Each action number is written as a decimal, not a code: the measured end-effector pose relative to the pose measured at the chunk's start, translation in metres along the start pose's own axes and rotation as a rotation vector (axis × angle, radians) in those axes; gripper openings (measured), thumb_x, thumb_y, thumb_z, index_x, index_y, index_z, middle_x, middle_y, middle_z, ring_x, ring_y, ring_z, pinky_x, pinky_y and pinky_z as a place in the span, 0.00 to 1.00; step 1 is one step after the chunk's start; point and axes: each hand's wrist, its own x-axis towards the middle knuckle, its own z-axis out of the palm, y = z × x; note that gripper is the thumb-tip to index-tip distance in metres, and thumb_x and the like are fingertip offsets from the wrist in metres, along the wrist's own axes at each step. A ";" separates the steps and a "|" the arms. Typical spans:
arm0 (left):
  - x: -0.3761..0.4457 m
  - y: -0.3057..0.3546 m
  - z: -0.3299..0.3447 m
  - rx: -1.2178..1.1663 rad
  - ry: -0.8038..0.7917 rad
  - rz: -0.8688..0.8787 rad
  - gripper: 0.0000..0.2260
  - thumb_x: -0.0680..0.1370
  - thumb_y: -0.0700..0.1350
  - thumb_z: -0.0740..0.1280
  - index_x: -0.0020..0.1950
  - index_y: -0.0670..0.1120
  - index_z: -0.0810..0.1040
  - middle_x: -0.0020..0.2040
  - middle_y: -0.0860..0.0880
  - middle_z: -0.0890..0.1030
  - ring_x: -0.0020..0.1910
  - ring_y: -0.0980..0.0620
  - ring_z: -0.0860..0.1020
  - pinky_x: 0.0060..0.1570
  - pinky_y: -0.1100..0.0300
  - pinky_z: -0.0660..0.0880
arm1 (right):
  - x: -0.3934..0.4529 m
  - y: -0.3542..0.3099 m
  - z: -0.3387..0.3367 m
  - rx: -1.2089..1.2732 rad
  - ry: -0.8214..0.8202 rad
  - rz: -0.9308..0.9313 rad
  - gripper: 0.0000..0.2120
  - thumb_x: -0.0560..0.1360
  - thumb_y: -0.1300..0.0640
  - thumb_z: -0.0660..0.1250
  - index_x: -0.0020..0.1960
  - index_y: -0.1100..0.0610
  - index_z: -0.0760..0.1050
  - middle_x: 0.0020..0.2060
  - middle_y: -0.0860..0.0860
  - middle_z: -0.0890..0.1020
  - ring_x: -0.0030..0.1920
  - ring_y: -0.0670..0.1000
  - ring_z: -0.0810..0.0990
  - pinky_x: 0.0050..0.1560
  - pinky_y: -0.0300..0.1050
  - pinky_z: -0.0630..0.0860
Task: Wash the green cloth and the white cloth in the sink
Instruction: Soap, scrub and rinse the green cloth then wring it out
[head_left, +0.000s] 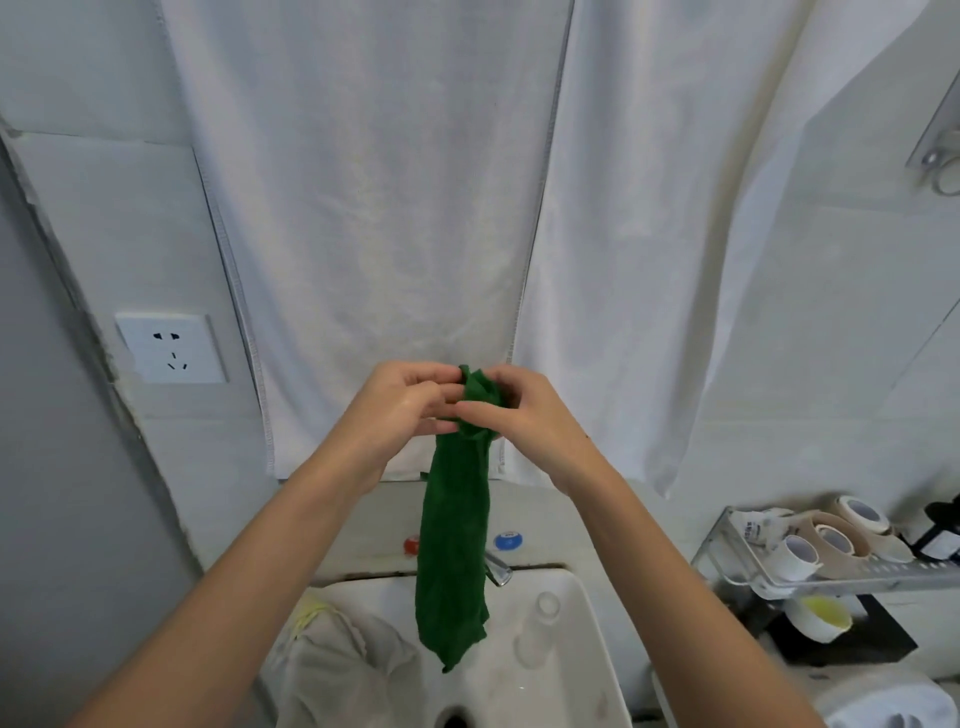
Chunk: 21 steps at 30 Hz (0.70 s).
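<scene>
The green cloth hangs down in a long bunched strip above the white sink. Both hands hold its top end, raised in front of the wall. My left hand pinches the top from the left with curled fingers. My right hand grips it from the right. The cloth's lower end dangles just over the basin. The white cloth lies crumpled in the left part of the sink, partly over its rim. The faucet spout shows just right of the hanging cloth.
A large white towel hangs on the wall behind. Red and blue tap knobs sit behind the sink. A clear bottle lies in the basin. A wire rack with tape rolls stands right. A wall socket is at left.
</scene>
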 end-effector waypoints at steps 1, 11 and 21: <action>-0.001 0.001 -0.001 0.004 -0.050 0.006 0.16 0.78 0.30 0.56 0.56 0.44 0.79 0.47 0.50 0.84 0.46 0.55 0.83 0.40 0.65 0.79 | 0.000 0.001 0.000 -0.058 0.007 -0.003 0.07 0.73 0.54 0.73 0.47 0.56 0.78 0.41 0.55 0.81 0.42 0.52 0.81 0.45 0.46 0.79; 0.000 -0.011 -0.008 0.108 -0.116 0.059 0.10 0.78 0.35 0.63 0.53 0.46 0.80 0.44 0.48 0.85 0.45 0.53 0.83 0.44 0.59 0.80 | 0.002 0.004 -0.010 -0.291 0.000 -0.046 0.10 0.78 0.63 0.61 0.43 0.62 0.80 0.33 0.54 0.77 0.35 0.49 0.74 0.38 0.45 0.71; 0.014 -0.046 -0.014 0.198 -0.367 0.015 0.15 0.79 0.43 0.65 0.65 0.53 0.75 0.59 0.53 0.81 0.60 0.57 0.77 0.63 0.54 0.72 | 0.001 -0.013 -0.039 0.004 -0.063 -0.059 0.16 0.74 0.73 0.57 0.35 0.59 0.77 0.27 0.44 0.77 0.30 0.42 0.74 0.32 0.30 0.67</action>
